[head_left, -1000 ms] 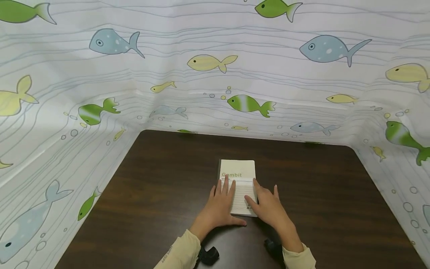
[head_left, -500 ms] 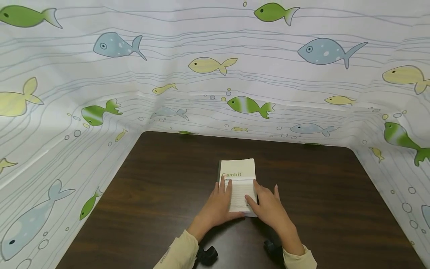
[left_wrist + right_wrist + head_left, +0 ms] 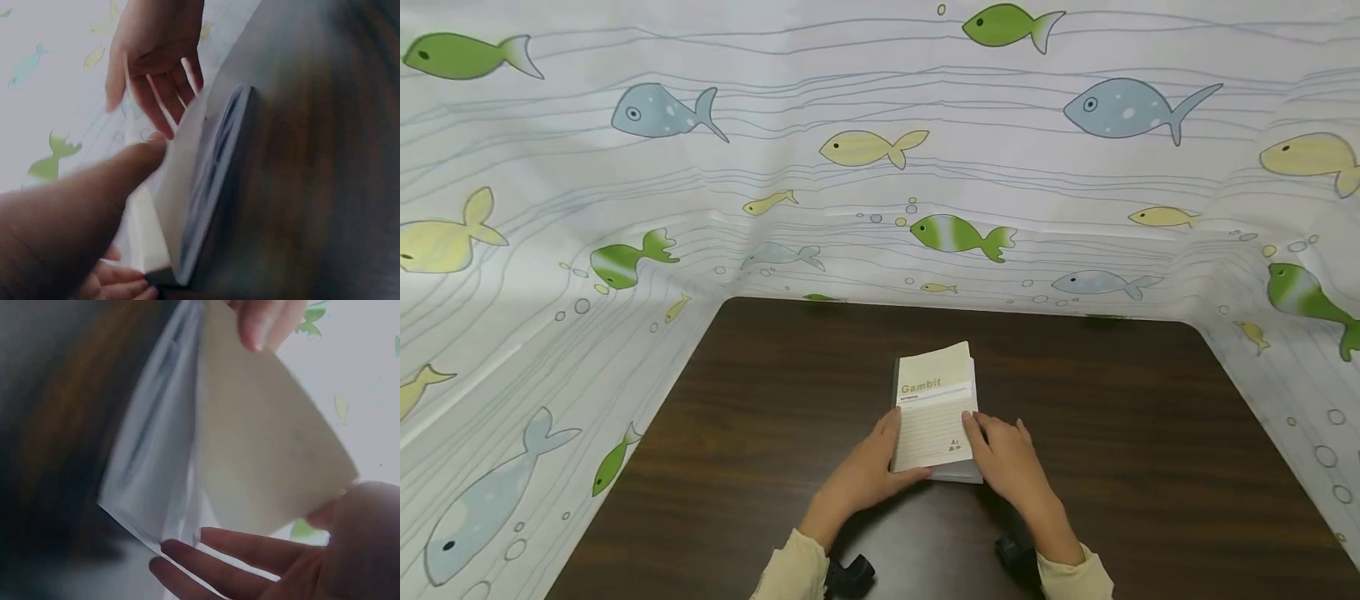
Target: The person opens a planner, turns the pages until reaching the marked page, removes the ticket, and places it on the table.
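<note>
Both hands work the notebook [image 3: 934, 417] mid-table [image 3: 1150, 433]: right hand [image 3: 1011, 462] pinches the raised cover, left hand [image 3: 865, 471] grips the spine edge. Opening is barely begun; the cover is not yet laid flat.

Cream notebook [image 3: 934, 412] with orange lettering on a dark brown wood-grain table [image 3: 760, 400]; white backdrop [image 3: 880, 183] patterned with green, blue, yellow fish.

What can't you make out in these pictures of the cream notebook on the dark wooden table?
- Small print under the title on the cream paper notebook: too small in the head view.
- Inner pages: blurred in both wrist views, no writing readable.
- Fingertips of the right hand: tucked under the lifted cover.
- Black objects at the wrists: cut off by the bottom edge.
- Left hand: grip on the spine side unclear.
</note>
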`<control>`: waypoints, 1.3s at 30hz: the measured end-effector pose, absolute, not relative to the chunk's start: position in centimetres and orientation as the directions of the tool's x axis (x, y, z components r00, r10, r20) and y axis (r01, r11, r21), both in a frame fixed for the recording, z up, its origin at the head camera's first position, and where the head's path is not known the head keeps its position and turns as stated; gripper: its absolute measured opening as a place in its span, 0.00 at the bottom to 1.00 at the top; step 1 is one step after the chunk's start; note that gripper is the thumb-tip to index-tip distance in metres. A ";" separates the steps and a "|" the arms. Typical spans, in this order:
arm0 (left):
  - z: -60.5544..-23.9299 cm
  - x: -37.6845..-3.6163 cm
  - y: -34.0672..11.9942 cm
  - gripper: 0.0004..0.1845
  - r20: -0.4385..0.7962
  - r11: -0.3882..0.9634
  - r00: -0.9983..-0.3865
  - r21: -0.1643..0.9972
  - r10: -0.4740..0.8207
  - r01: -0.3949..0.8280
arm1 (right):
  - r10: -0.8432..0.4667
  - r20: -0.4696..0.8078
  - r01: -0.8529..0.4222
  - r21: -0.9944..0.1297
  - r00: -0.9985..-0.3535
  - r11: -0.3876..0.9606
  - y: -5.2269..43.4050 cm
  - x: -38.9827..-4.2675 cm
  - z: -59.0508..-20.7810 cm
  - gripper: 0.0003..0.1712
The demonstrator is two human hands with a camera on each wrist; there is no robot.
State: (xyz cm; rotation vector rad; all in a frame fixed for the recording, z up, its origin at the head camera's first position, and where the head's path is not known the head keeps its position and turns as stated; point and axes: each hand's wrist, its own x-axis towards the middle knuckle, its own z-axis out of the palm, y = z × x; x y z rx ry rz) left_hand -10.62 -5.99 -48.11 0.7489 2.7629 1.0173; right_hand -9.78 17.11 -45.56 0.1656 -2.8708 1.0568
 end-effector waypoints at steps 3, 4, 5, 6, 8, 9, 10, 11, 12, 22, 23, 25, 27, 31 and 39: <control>-48.5 -9.9 -6.4 0.47 0.094 0.632 -0.875 0.656 0.475 0.413 | -0.013 0.110 -0.084 -0.665 -0.994 0.742 17.1 -9.7 -45.9 0.36; -48.5 -9.6 -6.6 0.45 0.101 0.630 -0.877 0.657 0.471 0.414 | 0.005 0.101 -0.065 -0.679 -0.995 0.731 17.2 -9.6 -46.0 0.37; -48.5 -9.4 -6.7 0.43 0.109 0.623 -0.879 0.665 0.464 0.412 | 0.024 0.095 -0.049 -0.694 -0.995 0.719 17.2 -9.6 -46.1 0.36; -48.5 -9.0 -6.8 0.40 0.117 0.612 -0.885 0.682 0.451 0.401 | 0.041 0.094 -0.036 -0.699 -0.995 0.714 17.2 -9.5 -46.2 0.33; -48.4 -8.5 -7.0 0.34 0.142 0.577 -0.905 0.729 0.401 0.370 | 0.065 0.093 -0.019 -0.704 -0.994 0.710 17.3 -9.4 -46.5 0.25; -48.3 -8.2 -7.1 0.32 0.159 0.549 -0.924 0.764 0.348 0.338 | 0.074 0.090 -0.013 -0.713 -0.993 0.701 17.3 -9.4 -46.7 0.19; -48.3 -8.0 -7.1 0.28 0.184 0.517 -0.943 0.799 0.276 0.307 | 0.076 0.078 -0.004 -0.724 -0.994 0.689 17.4 -9.4 -46.9 0.14; -48.3 -7.9 -7.3 0.26 0.198 0.490 -0.961 0.829 0.195 0.270 | 0.086 0.077 0.003 -0.726 -0.993 0.688 17.5 -9.4 -47.0 0.10; -48.3 -7.9 -7.4 0.24 0.217 0.462 -0.970 0.853 0.111 0.244 | 0.094 0.077 0.008 -0.728 -0.993 0.685 17.6 -9.4 -47.1 0.09; -49.9 -9.7 -9.8 0.59 0.383 0.776 -0.897 0.626 -0.222 0.075 | 0.137 0.101 0.010 -0.772 -0.985 0.635 17.9 -9.8 -47.2 0.12; -50.1 -9.8 -9.7 0.55 0.428 0.808 -0.891 0.573 -0.152 0.138 | 0.140 0.099 0.014 -0.769 -0.985 0.639 17.9 -9.8 -47.1 0.14; -50.4 -9.9 -9.3 0.46 0.463 0.812 -0.885 0.502 0.039 0.298 | 0.149 0.095 0.023 -0.767 -0.984 0.642 18.1 -9.7 -47.0 0.18; -50.8 -9.9 -8.8 0.37 0.439 0.757 -0.863 0.468 0.249 0.456 | 0.155 0.083 0.037 -0.764 -0.984 0.644 18.2 -9.6 -46.9 0.21; -51.2 -9.2 -7.7 0.42 0.291 0.662 -0.843 0.523 0.452 0.536 | 0.164 0.047 0.066 -0.780 -0.985 0.622 18.4 -9.2 -46.3 0.27; -51.1 -9.1 -6.9 0.41 0.356 0.646 -0.853 0.558 0.381 0.521 | 0.110 0.011 0.047 -0.862 -0.994 0.505 17.1 -9.3 -45.7 0.27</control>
